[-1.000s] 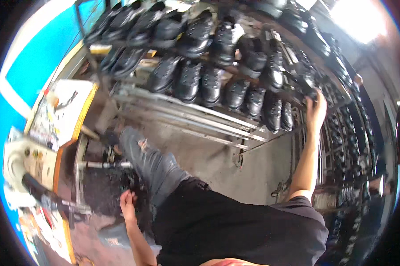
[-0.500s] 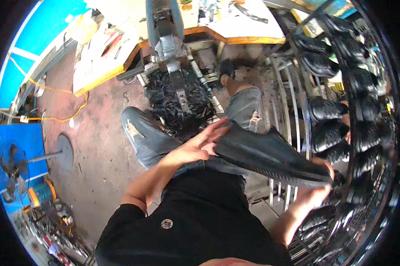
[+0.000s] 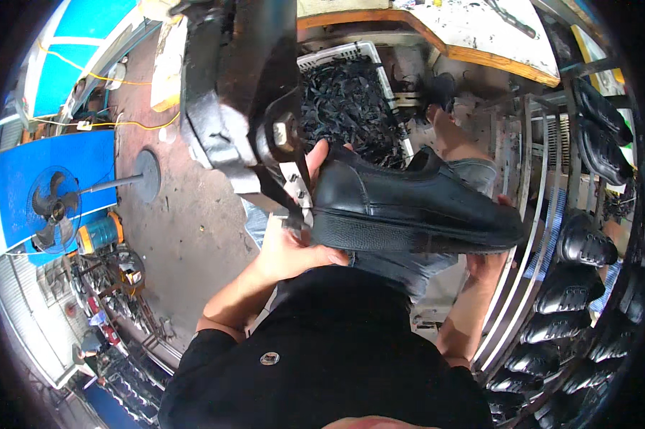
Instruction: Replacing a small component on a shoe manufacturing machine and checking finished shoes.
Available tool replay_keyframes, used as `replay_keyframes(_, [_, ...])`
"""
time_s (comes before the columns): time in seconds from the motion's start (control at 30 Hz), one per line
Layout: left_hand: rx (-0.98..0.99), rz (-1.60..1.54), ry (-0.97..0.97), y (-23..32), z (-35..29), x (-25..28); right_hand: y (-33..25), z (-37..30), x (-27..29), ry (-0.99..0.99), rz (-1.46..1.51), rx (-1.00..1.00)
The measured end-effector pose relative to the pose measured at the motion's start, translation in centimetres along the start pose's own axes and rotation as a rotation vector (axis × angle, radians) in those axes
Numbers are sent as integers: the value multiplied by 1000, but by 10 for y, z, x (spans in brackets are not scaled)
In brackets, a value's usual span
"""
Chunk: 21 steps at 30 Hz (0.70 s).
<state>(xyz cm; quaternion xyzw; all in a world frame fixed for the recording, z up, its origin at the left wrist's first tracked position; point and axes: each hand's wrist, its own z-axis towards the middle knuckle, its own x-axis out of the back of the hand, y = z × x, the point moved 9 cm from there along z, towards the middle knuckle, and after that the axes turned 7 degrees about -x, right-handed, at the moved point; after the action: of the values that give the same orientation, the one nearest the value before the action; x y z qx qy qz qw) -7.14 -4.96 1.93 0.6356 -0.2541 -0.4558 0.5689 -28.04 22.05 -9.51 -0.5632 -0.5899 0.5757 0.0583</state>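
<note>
Both hands clasped on one black shoe (image 3: 415,207), held level across the lap: left hand (image 3: 294,247) cupped under and round the heel end, thumb up behind the back of the heel; right hand (image 3: 488,263) under the toe end, mostly hidden by the sole, only a little of the palm showing. Half a second back, carried lower and slanted, left palm flat on top; now raised, turned sole-down and brought heel-first against the dark metal machine head (image 3: 240,100), just left of the grip. Heel touching or all but touching the small bolted plate (image 3: 294,187) at the foot of that head; actual contact not clear. Judged from this: carrying over, presenting to the machine begun.

Beyond the grip, straight ahead: white crate (image 3: 369,51) full of black scraps. To the right of the toe: metal rack (image 3: 544,236) loaded with more black shoes (image 3: 583,243). Well off to the left: bare concrete floor and a standing fan (image 3: 54,207) before a blue panel.
</note>
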Motion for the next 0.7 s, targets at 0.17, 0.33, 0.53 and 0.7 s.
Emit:
replay_keyframes(0.17, [-34, -30, 47, 4, 7, 0, -10, 17, 10, 33, 0, 73])
replay_keyframes(0.33, [-101, -49, 22, 5, 12, 2, -30, 22, -10, -9, -61, 170])
replay_keyframes(0.53, [-36, 55, 85, -11, -4, 21, -63, 26, -30, 1, -153, 286])
replay_keyframes(0.7, [5, -121, 291, -27, -27, 55, -86, 27, -82, -115, -512, 352])
